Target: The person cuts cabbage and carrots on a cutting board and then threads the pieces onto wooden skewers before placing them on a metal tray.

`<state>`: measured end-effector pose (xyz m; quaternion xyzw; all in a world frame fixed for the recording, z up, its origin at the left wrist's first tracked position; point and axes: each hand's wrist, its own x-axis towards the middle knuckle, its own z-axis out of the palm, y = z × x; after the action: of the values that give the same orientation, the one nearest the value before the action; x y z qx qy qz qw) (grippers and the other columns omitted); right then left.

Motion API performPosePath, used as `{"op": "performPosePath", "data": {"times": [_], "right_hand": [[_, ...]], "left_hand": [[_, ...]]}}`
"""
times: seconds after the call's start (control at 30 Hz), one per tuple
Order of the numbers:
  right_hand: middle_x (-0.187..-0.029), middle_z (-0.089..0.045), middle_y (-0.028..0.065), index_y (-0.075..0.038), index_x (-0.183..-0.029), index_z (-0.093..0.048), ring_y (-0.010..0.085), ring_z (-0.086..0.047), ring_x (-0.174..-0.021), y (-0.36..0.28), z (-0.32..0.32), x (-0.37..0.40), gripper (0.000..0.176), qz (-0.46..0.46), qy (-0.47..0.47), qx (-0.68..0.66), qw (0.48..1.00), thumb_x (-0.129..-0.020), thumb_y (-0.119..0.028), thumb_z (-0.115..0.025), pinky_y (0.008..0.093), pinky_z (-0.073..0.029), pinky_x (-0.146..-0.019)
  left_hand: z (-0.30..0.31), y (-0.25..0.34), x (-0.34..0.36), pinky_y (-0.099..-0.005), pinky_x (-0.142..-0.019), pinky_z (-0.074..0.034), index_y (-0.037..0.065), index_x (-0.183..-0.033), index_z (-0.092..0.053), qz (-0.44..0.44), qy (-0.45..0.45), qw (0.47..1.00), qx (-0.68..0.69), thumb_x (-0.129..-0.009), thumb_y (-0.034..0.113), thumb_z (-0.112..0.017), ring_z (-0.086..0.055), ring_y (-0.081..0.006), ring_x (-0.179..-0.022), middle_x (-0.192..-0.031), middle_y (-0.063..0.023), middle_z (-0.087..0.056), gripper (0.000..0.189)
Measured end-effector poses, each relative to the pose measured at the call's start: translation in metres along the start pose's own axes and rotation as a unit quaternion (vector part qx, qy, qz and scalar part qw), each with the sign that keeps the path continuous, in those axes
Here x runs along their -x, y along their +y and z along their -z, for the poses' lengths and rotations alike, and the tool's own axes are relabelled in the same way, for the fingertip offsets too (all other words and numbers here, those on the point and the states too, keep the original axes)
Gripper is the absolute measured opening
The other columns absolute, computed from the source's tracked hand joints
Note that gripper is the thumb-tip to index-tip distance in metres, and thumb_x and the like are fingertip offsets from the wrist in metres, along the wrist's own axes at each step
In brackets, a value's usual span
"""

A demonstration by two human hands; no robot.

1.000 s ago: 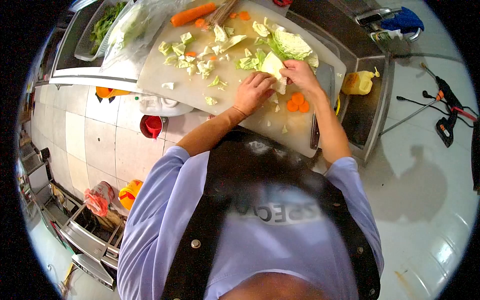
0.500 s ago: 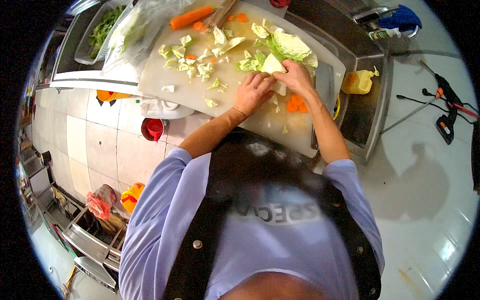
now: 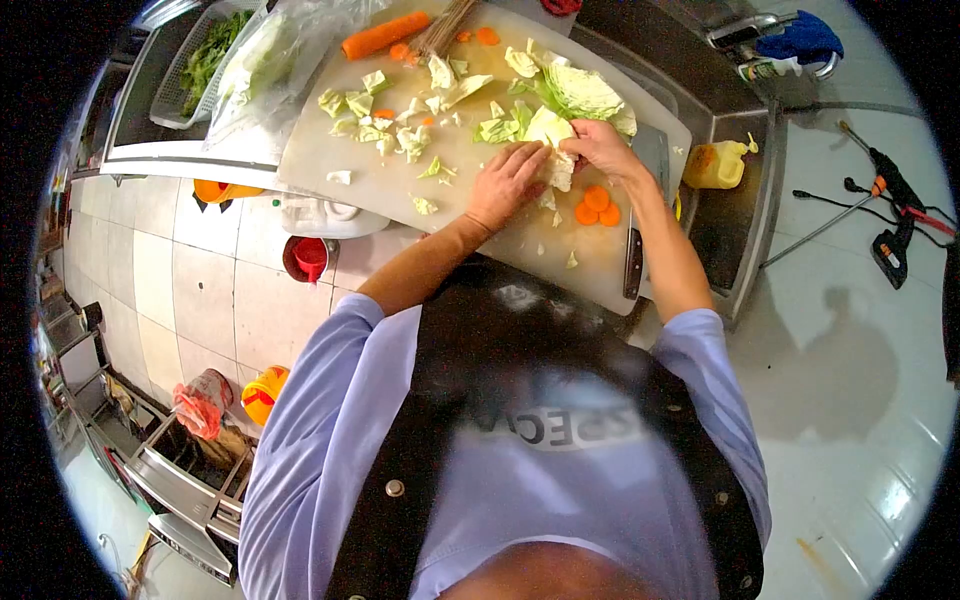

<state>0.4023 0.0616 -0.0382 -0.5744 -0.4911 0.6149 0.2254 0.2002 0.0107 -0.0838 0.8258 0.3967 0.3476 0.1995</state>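
Both hands are over a white cutting board [image 3: 480, 190], at a loose cabbage leaf [image 3: 552, 130]. My left hand [image 3: 512, 183] has its fingertips closed on the leaf's left side. My right hand [image 3: 603, 152] pinches the leaf's right edge between thumb and fingers. Just beyond lies a large cut piece of cabbage [image 3: 585, 92]. Torn cabbage pieces [image 3: 410, 142] are scattered to the left. Carrot slices [image 3: 597, 206] sit below my right hand. A knife [image 3: 633, 262] rests on the board at the right, its blade partly behind my right forearm.
A whole carrot [image 3: 385, 36] and a bundle of thin sticks [image 3: 443, 30] lie at the board's far side. A plastic bag [image 3: 270, 75] and a basket of greens [image 3: 185, 100] are at the left. A yellow jug [image 3: 716, 163] stands at the right, beside the metal sink edge [image 3: 762, 215].
The cabbage leaf between my hands has turned and shows more of its surface. My right hand has shifted slightly right and down, uncovering more of the knife handle.
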Motion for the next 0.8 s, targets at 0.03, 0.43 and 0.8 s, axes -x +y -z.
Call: {"op": "performPosePath", "data": {"times": [0.03,0.43,0.8], "right_hand": [[-0.072,-0.06,-0.0011,-0.002,-0.086,-0.064,0.0086,-0.056,-0.059,0.003,0.002,-0.001,0.014,0.001,-0.006,-0.018,1.0,-0.079,-0.014,-0.061,0.0243,-0.046,-0.052],[-0.063,-0.056,0.0004,-0.002,-0.073,-0.06,0.0089,-0.052,-0.052,-0.042,0.018,0.001,0.018,-0.08,-0.039,0.152,0.984,-0.075,-0.019,-0.063,0.0251,-0.044,-0.043],[-0.095,-0.067,0.0179,-0.005,-0.107,-0.064,0.032,-0.065,-0.088,-0.013,0.011,0.019,0.039,0.161,0.259,0.478,0.824,-0.078,-0.03,-0.066,0.0399,-0.05,-0.079]], "left_hand": [[0.0,-0.001,0.0,-0.0385,-0.096,-0.044,0.01,-0.122,-0.051,-0.001,-0.006,1.0,-0.005,-0.076,0.021,-0.066,-0.049,-0.0295,-0.115,-0.126,-0.0063,-0.051,0.049],[-0.004,-0.007,0.0,-0.0412,-0.101,-0.035,0.011,-0.121,-0.051,-0.052,-0.006,0.992,-0.112,-0.076,0.03,-0.066,-0.043,-0.0266,-0.12,-0.132,-0.005,-0.047,0.052],[-0.002,-0.003,0.0,-0.0408,-0.097,-0.038,0.012,-0.118,-0.052,-0.03,-0.005,0.994,-0.102,-0.073,0.027,-0.067,-0.045,-0.026,-0.117,-0.132,-0.0043,-0.047,0.05]]}}
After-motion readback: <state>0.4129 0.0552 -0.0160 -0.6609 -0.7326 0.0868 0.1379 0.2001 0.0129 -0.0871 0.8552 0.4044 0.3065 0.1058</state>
